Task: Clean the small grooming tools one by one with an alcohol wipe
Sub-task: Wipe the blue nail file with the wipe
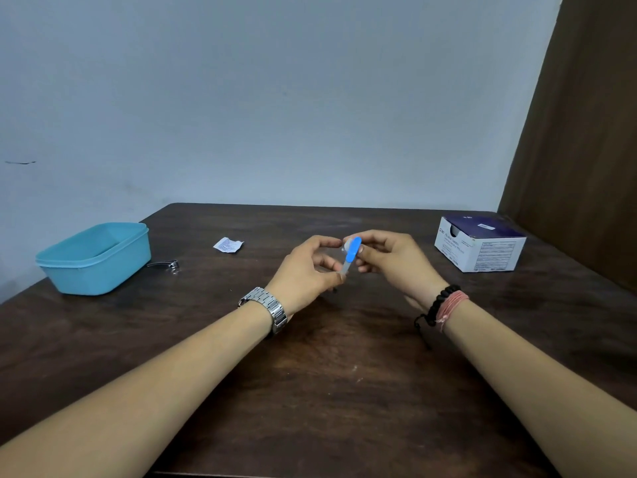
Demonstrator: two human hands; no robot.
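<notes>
Both hands held blue tool [353,254] above table [310,374] centre: left hand [306,274] pinched lower end, right hand [389,260] pinched top. Box [482,250] print, torn wrapper [227,244] text too blurred to read.

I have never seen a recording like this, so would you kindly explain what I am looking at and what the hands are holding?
There is no machine here: one camera on a person's head looks down at their two bare hands over a dark wooden table. The left hand and right hand together hold a small blue-handled tool, apparently wiping it. On the table lie a turquoise tub, nail clippers beside it, a torn wipe wrapper and a box of wipes.
</notes>
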